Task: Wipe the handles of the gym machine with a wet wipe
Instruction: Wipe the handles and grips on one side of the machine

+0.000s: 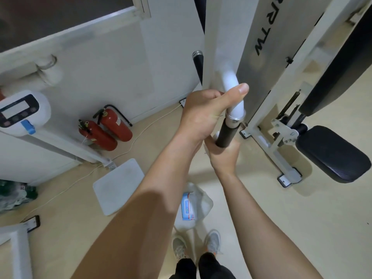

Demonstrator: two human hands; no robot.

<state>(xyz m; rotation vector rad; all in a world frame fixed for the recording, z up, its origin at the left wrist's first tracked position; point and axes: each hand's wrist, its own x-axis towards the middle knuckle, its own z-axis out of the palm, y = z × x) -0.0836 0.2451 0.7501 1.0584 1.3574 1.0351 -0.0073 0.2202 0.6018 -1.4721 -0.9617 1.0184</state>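
A black foam handle point(227, 133) with a metal collar hangs from a curved white bar point(233, 91) of the white gym machine point(259, 47). My left hand point(203, 111) grips the white bar just above the collar, thumb lying along it. My right hand point(223, 156) is curled round the lower end of the black handle; a sliver of white wet wipe point(216, 135) shows at its fingers. A second black handle point(198, 63) sticks out behind the machine's post.
A pack of wet wipes point(187, 206) in a clear plastic bag lies on the floor by my feet. Two red fire extinguishers point(108, 131) stand by the wall. A white scale platform point(118, 186), a black padded seat point(334, 154) and cables are nearby.
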